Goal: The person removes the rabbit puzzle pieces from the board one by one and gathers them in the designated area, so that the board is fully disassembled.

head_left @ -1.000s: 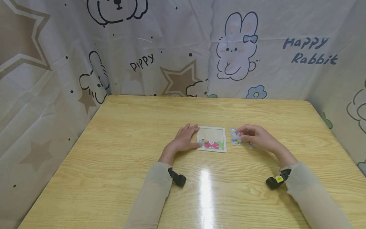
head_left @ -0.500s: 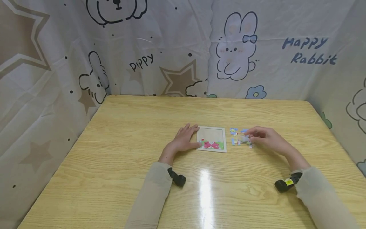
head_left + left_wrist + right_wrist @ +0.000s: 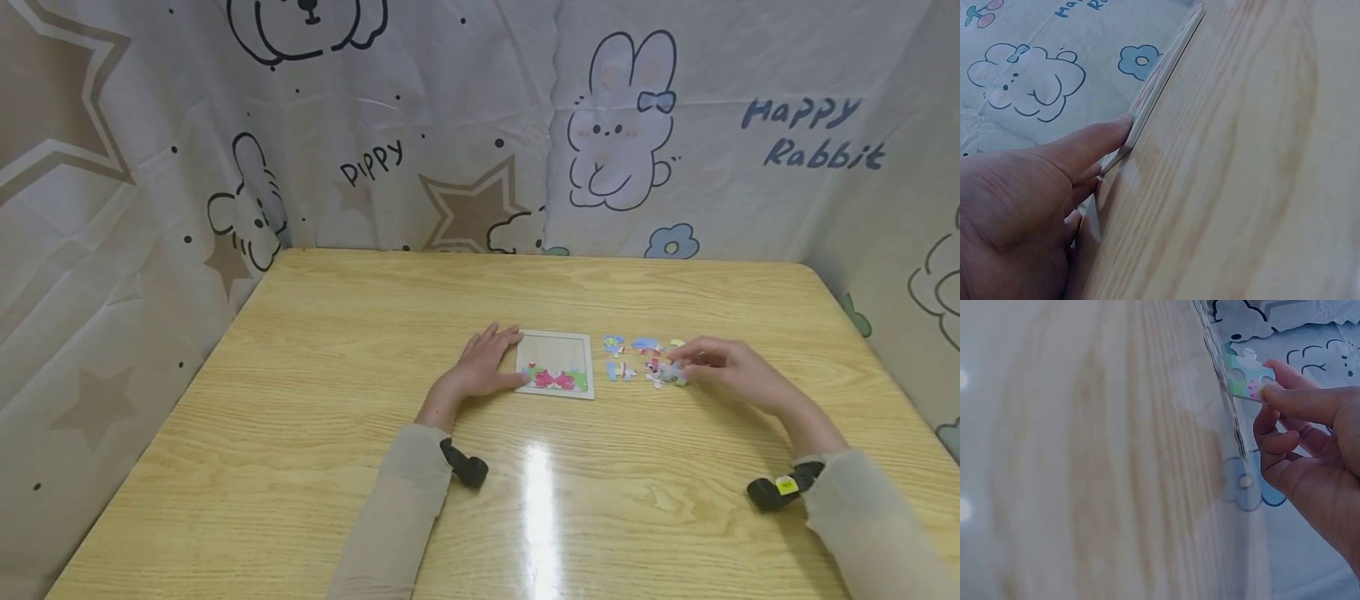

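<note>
A square puzzle tray (image 3: 553,350) lies flat on the table, with assembled pink and green pieces (image 3: 557,380) along its near side and bare board above them. My left hand (image 3: 483,367) rests at the tray's left edge, fingers extended; in the left wrist view its thumb lies on the corner of the tray (image 3: 1159,78). To the right, my right hand (image 3: 731,371) pinches a puzzle piece (image 3: 1249,381) between thumb and index finger, low over the loose pieces. Beneath and left of it lie several pieces, among them a blue one (image 3: 648,344) and a yellow-blue one (image 3: 620,372).
Another loose piece (image 3: 614,342) lies just right of the tray. The wooden table (image 3: 337,358) reaches back to a printed cloth (image 3: 465,108). Each wrist wears a black camera, such as the right one (image 3: 772,492).
My right hand has moved right across the loose pieces with a piece in its fingers, uncovering more of them. The left hand and tray stay in place.
</note>
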The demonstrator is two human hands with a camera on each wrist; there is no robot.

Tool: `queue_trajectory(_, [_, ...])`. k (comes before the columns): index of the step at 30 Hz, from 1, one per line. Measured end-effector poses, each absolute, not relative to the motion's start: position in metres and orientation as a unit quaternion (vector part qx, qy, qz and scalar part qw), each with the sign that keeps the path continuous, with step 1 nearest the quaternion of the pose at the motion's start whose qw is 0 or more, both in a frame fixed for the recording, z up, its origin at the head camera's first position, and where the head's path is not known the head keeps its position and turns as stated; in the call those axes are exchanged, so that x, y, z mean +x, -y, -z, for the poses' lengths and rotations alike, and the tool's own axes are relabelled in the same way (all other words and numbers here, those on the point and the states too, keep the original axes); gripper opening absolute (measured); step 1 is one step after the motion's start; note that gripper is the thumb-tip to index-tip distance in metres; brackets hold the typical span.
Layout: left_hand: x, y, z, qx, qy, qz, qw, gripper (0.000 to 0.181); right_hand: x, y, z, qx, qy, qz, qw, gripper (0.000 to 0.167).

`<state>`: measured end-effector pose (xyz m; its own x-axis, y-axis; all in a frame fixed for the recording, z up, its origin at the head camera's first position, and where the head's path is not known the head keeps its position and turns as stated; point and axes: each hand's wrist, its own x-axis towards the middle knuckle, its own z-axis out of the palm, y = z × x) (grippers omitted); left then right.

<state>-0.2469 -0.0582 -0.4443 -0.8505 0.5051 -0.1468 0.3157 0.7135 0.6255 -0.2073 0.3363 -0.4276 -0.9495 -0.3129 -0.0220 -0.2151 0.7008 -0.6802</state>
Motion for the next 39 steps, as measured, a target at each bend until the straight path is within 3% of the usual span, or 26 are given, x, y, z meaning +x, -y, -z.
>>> queue_trajectory(19, [-0.246,0.059,0.442,0.226,-0.912,-0.303,0.158,0.075,-0.206,-0.345,0.425,-0.176,-0.935,0.304,0.035,0.021])
queue_trajectory(39, [-0.247,0.058,0.443,0.226,-0.909,-0.311,0.159,0.076,-0.214,-0.34,0.426,-0.186,-0.939,0.282,0.057,0.022])
